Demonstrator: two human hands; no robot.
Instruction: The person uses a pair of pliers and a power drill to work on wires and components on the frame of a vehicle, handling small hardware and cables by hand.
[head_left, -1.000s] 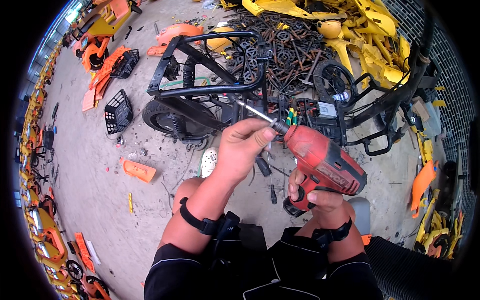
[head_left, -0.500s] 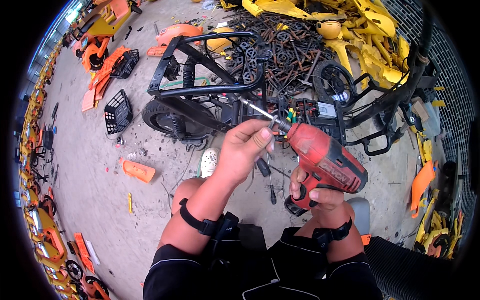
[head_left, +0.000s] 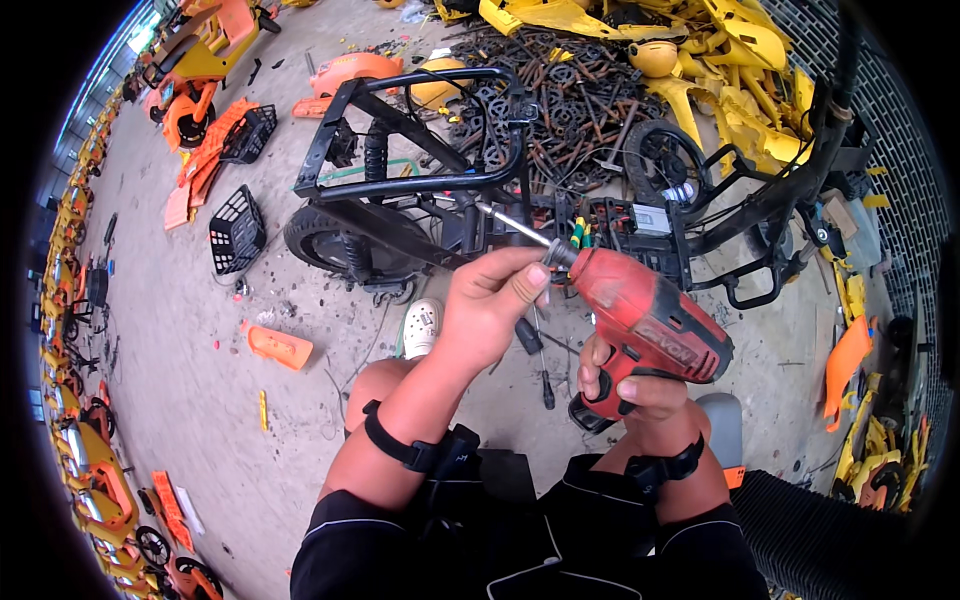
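Observation:
My right hand [head_left: 625, 385] grips a red and black cordless drill [head_left: 650, 315] by its handle, fingers near the trigger. A long silver bit [head_left: 515, 222] points from the drill's chuck [head_left: 563, 253] up and left toward the bike frame. My left hand [head_left: 495, 305] pinches thumb and forefinger together just at the chuck's front; what lies between them is mostly hidden. Beyond both hands stands a stripped black electric bike frame [head_left: 400, 185], its rear wheel [head_left: 340, 245] at the left. Green and yellow handles [head_left: 579, 233] stick up by the frame's middle.
Screwdrivers [head_left: 547, 385] lie on the floor below the hands. A black basket [head_left: 237, 230] and an orange panel [head_left: 278, 346] are at the left. Behind the frame sit heaped rusty cranks [head_left: 570, 110] and yellow panels [head_left: 750, 100]. A grey stool edge [head_left: 720, 425] is near my right arm.
My left fingers have shifted slightly toward the drill's chuck, and the grey piece at the fingertips now sits against it. The drill has barely moved.

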